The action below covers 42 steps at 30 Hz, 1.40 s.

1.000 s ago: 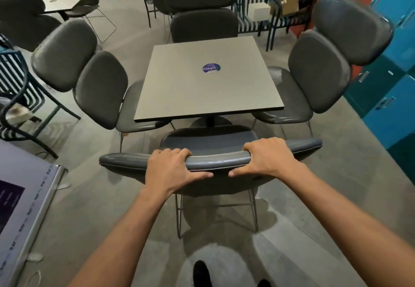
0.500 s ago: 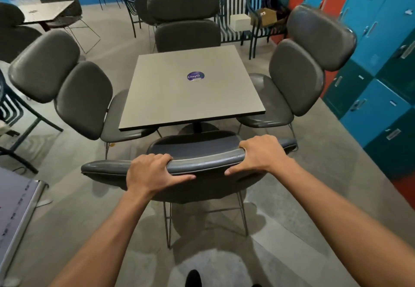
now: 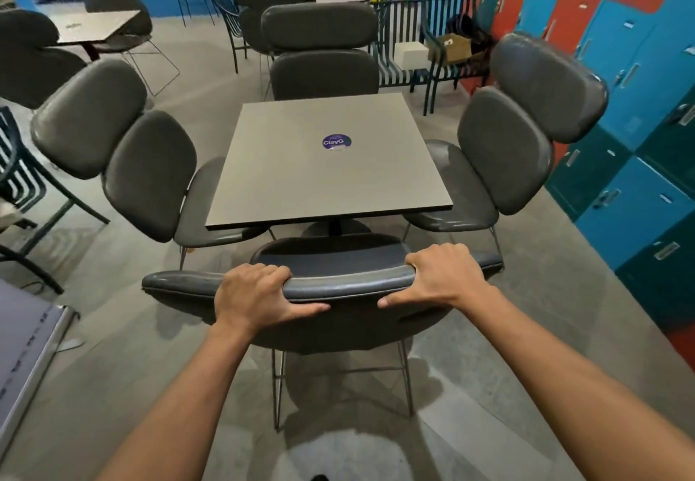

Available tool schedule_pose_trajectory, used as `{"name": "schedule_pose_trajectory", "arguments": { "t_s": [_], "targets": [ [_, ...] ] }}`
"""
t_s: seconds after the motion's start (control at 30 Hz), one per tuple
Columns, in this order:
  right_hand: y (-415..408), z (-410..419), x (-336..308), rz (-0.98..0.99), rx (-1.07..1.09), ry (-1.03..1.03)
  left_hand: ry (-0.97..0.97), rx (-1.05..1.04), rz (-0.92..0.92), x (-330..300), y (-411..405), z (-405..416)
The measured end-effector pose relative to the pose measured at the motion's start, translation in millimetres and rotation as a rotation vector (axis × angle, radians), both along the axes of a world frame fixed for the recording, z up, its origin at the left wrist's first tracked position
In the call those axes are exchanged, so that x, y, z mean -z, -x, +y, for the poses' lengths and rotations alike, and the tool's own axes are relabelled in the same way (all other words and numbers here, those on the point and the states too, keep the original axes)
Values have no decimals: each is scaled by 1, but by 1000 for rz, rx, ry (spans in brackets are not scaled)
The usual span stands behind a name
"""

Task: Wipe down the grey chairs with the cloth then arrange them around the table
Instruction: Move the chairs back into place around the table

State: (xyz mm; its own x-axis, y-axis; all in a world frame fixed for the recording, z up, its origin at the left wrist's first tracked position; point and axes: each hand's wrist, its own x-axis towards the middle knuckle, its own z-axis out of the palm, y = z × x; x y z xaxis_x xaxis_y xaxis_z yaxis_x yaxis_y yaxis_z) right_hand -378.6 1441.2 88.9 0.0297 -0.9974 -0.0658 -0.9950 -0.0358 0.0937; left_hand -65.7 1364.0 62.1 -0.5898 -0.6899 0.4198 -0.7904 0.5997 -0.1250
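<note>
While both hands kept their hold on the top rail of the near chair (image 3: 349, 285), little about the grip itself changed over the last second: the left hand (image 3: 259, 294) and the right hand (image 3: 443, 277) each had fingers curled together over the far side of the backrest and a thumb stretched along its near face. What shifted was the view, which rose to take in more of the far room, and the chair's seat sat slightly closer to the near edge of the table (image 3: 331, 168), still short of tucking under it. Chairs already stood at the left (image 3: 150, 176), far (image 3: 323, 70) and right (image 3: 504, 149) sides, so this looked like the last one to place. No cloth was visible.
</note>
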Motion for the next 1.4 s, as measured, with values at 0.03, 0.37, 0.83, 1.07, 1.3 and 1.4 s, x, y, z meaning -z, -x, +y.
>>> {"name": "schedule_pose_trajectory", "arguments": {
  "t_s": [0.03, 0.37, 0.83, 1.07, 1.3, 1.4],
  "targets": [
    [3, 0, 1, 10, -17, 18, -5, -3, -1, 0, 2, 1],
    [54, -17, 3, 7, -87, 116, -51, -93, 28, 2, 48, 10],
    [78, -11, 9, -88, -12, 144, -73, -110, 30, 3, 74, 23],
    [43, 13, 9, -33, 28, 116, -30, -31, 31, 11, 39, 20],
    [25, 19, 15, -43, 30, 133, 8, 3, 54, 13, 20, 18],
    [28, 17, 20, -42, 24, 158, 30, 18, 64, 16, 21, 18]
  ]
}}
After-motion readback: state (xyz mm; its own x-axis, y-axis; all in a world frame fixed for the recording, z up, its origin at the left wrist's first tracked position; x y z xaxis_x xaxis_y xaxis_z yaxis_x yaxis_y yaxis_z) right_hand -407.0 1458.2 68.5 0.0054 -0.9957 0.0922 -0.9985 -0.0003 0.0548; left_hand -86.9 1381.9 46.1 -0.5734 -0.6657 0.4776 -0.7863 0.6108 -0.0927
